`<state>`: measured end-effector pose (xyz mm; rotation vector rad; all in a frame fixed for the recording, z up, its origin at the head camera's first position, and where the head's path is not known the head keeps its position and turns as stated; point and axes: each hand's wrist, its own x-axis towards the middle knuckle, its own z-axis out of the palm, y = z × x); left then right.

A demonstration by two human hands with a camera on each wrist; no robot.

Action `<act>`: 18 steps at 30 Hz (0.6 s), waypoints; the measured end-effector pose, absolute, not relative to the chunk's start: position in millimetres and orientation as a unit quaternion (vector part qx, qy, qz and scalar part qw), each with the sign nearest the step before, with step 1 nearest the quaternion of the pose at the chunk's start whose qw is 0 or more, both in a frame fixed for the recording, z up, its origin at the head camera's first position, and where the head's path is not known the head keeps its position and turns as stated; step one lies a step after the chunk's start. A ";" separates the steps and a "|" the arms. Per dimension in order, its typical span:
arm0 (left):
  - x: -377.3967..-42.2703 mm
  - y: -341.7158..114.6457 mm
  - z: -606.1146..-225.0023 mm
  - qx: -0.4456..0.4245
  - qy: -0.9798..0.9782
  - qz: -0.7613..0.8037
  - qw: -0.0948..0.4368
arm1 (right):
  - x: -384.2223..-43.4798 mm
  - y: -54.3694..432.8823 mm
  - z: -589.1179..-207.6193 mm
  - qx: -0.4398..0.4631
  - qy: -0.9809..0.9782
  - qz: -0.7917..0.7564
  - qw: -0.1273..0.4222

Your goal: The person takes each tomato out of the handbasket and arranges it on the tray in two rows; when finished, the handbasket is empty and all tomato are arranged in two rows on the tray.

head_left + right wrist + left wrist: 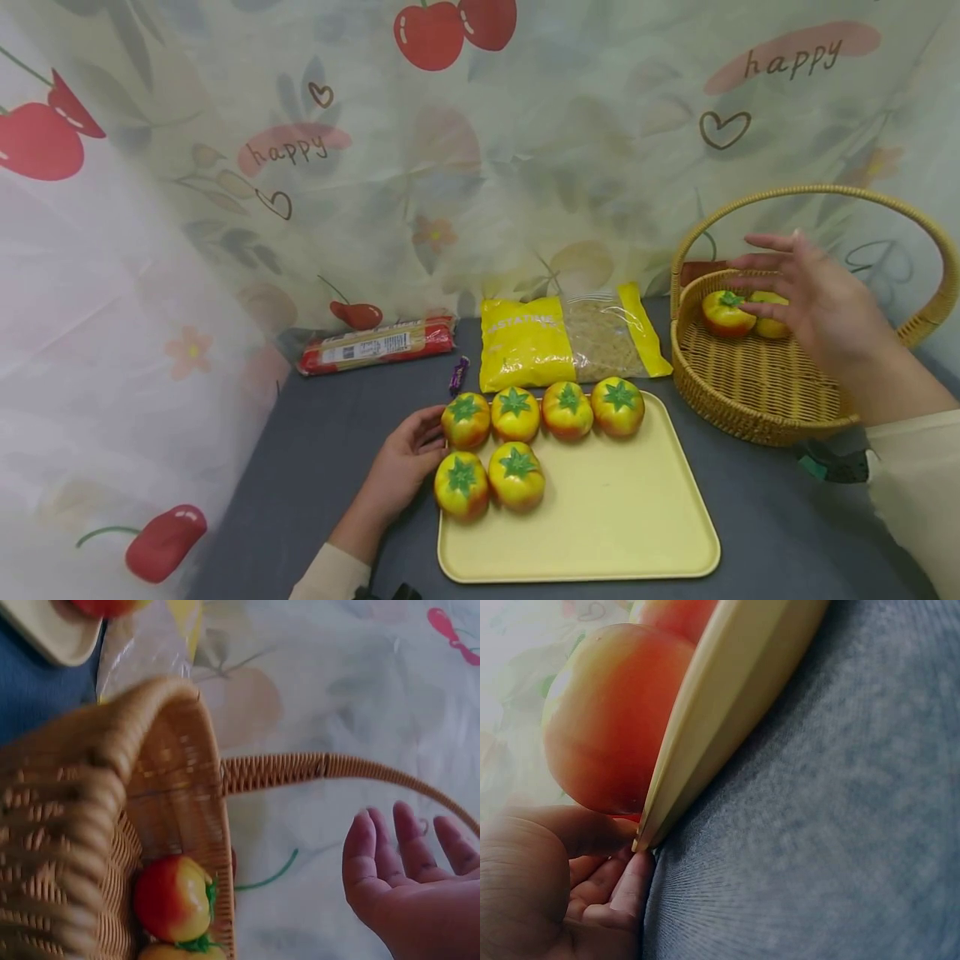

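Observation:
My left hand [408, 458] is at the left edge of the pale yellow tray [615, 517], its thumb and fingers pinching the rim in the left wrist view. Several glossy yellow-and-red tomatoes [517, 475] with green star-shaped tops stand on the tray in two rows. My right hand [825, 304] hovers over the wicker basket [772, 375], under its arched handle, with fingers spread and nothing in them. Two more tomatoes [174, 898] lie against the basket's far wall, one partly hidden behind the fingers in the head view.
Behind the tray lies a yellow bag [525, 342] with a see-through panel. Left of it are a red-and-clear pack of noodles [378, 343] and a small purple wrapped candy [459, 375]. A printed curtain [525, 183] hangs behind the dark grey table [300, 467].

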<state>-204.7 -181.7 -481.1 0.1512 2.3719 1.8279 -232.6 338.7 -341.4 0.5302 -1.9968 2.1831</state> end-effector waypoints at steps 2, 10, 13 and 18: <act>-204.6 -182.3 -481.0 0.053 0.787 0.610 0.071 | -237.5 344.9 -340.0 0.162 -0.674 0.718 0.064; -204.5 -182.5 -480.0 0.054 0.783 0.616 0.069 | -257.9 366.3 -334.4 0.099 -0.720 0.686 0.025; -204.6 -182.0 -480.0 0.052 0.783 0.616 0.068 | -266.1 371.6 -332.0 0.078 -0.760 0.645 0.010; -204.7 -181.3 -480.0 0.049 0.786 0.613 0.069 | -278.7 377.8 -327.4 0.070 -0.788 0.611 -0.007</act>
